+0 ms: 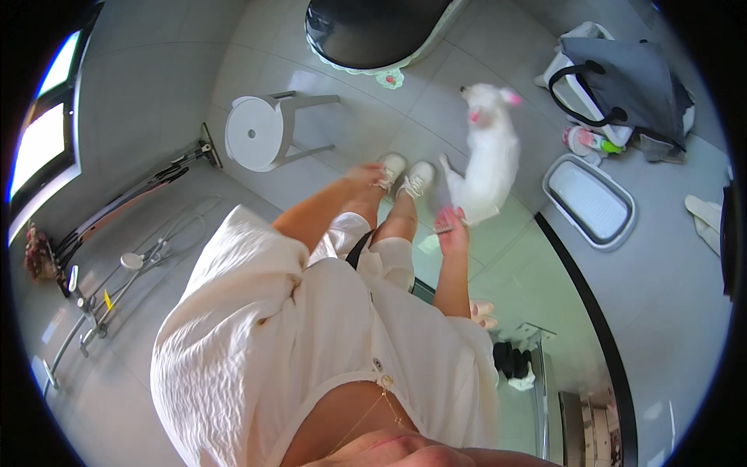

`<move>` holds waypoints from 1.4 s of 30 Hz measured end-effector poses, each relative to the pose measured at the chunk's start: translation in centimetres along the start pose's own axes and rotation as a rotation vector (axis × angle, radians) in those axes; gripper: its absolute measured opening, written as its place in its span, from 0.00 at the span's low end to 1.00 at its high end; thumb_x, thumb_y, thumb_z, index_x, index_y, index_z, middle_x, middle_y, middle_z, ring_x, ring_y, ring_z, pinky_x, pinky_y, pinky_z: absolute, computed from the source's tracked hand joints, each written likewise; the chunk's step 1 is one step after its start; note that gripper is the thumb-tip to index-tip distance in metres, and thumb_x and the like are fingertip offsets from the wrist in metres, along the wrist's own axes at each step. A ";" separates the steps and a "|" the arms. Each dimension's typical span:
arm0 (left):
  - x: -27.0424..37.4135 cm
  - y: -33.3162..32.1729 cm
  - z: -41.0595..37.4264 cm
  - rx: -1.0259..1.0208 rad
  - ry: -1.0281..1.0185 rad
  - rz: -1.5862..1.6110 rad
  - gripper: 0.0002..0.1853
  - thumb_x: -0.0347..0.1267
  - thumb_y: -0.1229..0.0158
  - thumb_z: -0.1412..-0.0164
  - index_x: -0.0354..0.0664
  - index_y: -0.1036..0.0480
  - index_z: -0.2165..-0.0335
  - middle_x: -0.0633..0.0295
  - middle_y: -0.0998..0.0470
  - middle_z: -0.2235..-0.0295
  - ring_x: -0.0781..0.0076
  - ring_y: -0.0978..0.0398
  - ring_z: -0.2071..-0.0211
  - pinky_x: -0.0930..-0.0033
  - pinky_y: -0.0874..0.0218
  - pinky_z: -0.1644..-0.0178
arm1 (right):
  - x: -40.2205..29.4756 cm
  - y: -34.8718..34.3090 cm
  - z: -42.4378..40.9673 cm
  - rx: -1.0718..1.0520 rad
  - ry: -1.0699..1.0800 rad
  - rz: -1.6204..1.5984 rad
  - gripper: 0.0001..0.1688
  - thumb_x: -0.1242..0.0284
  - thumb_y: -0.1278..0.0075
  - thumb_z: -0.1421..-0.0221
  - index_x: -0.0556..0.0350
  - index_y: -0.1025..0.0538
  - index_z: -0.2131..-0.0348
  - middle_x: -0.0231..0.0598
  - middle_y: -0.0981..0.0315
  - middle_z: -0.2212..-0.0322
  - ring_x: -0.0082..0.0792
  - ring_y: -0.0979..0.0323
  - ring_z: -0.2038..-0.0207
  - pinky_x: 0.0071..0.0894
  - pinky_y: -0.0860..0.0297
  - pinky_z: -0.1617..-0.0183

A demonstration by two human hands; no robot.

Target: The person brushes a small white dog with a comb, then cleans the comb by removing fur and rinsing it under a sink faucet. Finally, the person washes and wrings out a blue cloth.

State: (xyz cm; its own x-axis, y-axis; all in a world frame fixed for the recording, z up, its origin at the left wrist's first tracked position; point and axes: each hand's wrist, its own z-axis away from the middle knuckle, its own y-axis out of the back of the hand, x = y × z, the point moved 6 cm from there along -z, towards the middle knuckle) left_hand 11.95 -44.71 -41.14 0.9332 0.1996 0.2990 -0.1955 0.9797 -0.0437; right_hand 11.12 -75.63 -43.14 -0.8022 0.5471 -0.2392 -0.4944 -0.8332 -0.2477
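A small white dog [490,149] with bright pink ear tips is on the tiled floor to the right of my feet, its head towards the top of the view. My right hand [454,230] is at the dog's rear, beside something pink, with a small ridged light thing at the fingers; whether it grips either cannot be told. Blurred, my left hand [366,175] is low by my left white laced shoe [392,169], its fingers unclear. My right shoe [415,180] stands beside it.
A white plastic stool [255,133] lies to the left. Ahead is a black-topped seat or lid [373,29] with a lacy edge. At right are a grey bag [630,82], a spray can [595,141] and a grey-white basin [592,201]. A shower fitting [93,315] is at left, a black-edged glass panel [595,298] at right.
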 end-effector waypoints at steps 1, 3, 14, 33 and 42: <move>-4.3 5.5 -1.5 0.125 0.023 0.144 0.23 0.31 0.41 0.49 0.48 0.31 0.52 0.66 0.23 0.67 0.80 0.30 0.68 0.80 0.41 0.68 | 0.6 -1.3 1.1 -0.054 -0.043 0.039 0.36 0.74 0.48 0.46 0.48 0.46 0.42 0.41 0.37 0.52 0.39 0.35 0.54 0.50 0.34 0.51; -4.8 12.4 2.4 0.294 -0.042 0.215 0.24 0.29 0.42 0.50 0.49 0.33 0.51 0.69 0.23 0.68 0.83 0.32 0.71 0.80 0.43 0.70 | 0.8 -6.5 3.1 -0.170 -0.091 -0.062 0.35 0.75 0.49 0.46 0.49 0.46 0.42 0.43 0.35 0.53 0.41 0.34 0.54 0.50 0.33 0.52; -19.4 29.9 11.1 0.511 -0.061 0.701 0.18 0.38 0.44 0.42 0.48 0.33 0.54 0.70 0.25 0.73 0.84 0.32 0.77 0.81 0.46 0.78 | 6.2 -27.1 5.5 -0.401 -0.147 0.541 0.20 0.78 0.54 0.46 0.54 0.36 0.52 0.42 0.28 0.68 0.27 0.33 0.77 0.29 0.32 0.72; -18.6 41.3 16.4 0.487 -0.228 1.063 0.16 0.42 0.48 0.39 0.41 0.27 0.63 0.63 0.23 0.61 0.74 0.29 0.58 0.70 0.40 0.55 | 33.4 -42.8 -7.2 -0.123 0.086 1.207 0.50 0.55 0.39 0.55 0.60 0.45 0.44 0.50 0.44 0.46 0.40 0.38 0.49 0.38 0.39 0.47; -17.6 40.5 19.6 0.431 -0.211 0.950 0.17 0.46 0.52 0.38 0.46 0.27 0.63 0.68 0.24 0.62 0.76 0.31 0.63 0.71 0.41 0.58 | 38.8 -44.6 -10.3 -0.266 -0.053 0.708 0.42 0.66 0.35 0.57 0.54 0.39 0.47 0.38 0.33 0.55 0.34 0.35 0.53 0.33 0.37 0.52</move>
State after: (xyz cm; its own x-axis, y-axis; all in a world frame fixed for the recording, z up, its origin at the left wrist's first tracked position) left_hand -18.29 -8.85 -29.45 0.2780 0.8315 0.4810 -0.9453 0.3259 -0.0171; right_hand 5.49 -16.46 -51.01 -0.9163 -0.1220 -0.3814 0.2370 -0.9329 -0.2713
